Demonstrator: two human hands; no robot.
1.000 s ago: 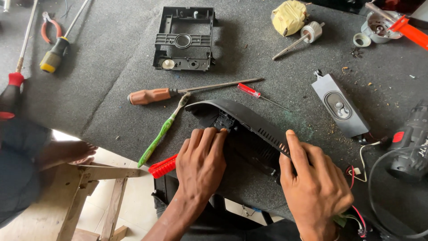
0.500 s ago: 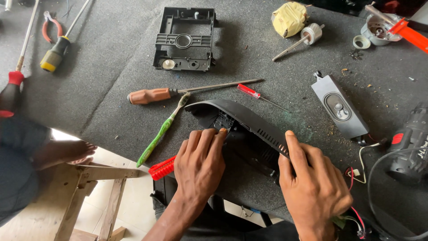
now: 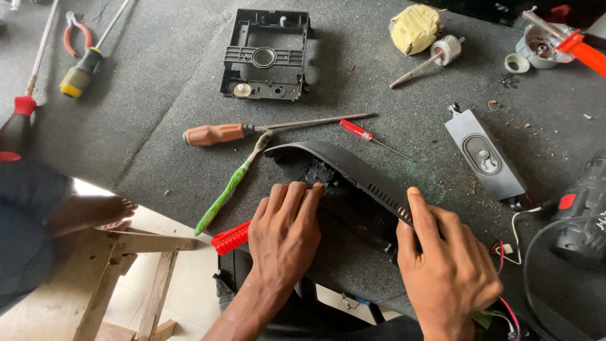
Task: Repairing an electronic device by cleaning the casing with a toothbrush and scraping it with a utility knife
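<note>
1. Dark grey felt covers the worktop point(image 3: 158, 126), which fills most of the head view; its near edge runs diagonally from the left side down towards the bottom centre.
2. A curved black plastic casing point(image 3: 353, 173) with a row of vent slots stands tilted on edge close to the near edge of the worktop, between the two hands.
3. The left hand point(image 3: 284, 233) lies flat, palm down, with fingers held together; the fingertips point(image 3: 297, 188) touch the inner parts of the casing. It grips nothing.
4. The right hand point(image 3: 445, 265) presses on the right end of the casing, index finger stretched along the slotted rim, the other fingers curled over the end.
5. A green toothbrush point(image 3: 230, 189) lies just left of the casing, near the edge.
6. A red ridged handle point(image 3: 232, 239) pokes out at the near edge, beside the left hand.
7. An orange-handled screwdriver point(image 3: 218, 134) and a small red-handled screwdriver point(image 3: 357, 131) lie just beyond the casing.
8. A black plastic frame point(image 3: 265, 57) sits towards the far edge, centre.
9. A slim black speaker point(image 3: 485, 155) lies right of the casing, wires trailing from its near end.
10. A black power drill point(image 3: 584, 215) rests at the right edge.
11. A yellow-handled screwdriver point(image 3: 79, 76) lies near the far left corner.
</note>
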